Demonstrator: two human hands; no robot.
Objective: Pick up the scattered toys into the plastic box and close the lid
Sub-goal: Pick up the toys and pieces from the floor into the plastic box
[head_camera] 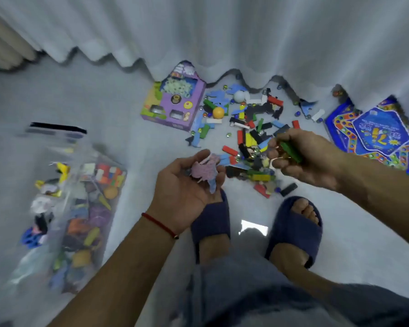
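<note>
While the left hand [187,185] cups flat pink foam pieces [204,172], the right hand [302,156] grips a green wooden block [292,151] above the scattered toys [248,128]; the clear plastic box [80,208], blurred, seemingly half-filled, sits on the floor [104,102] to the left.

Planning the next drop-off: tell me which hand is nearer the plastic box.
Left. The left hand, holding a pink piece, is just right of the plastic box; the right hand is farther right, over the toy pile.
</note>
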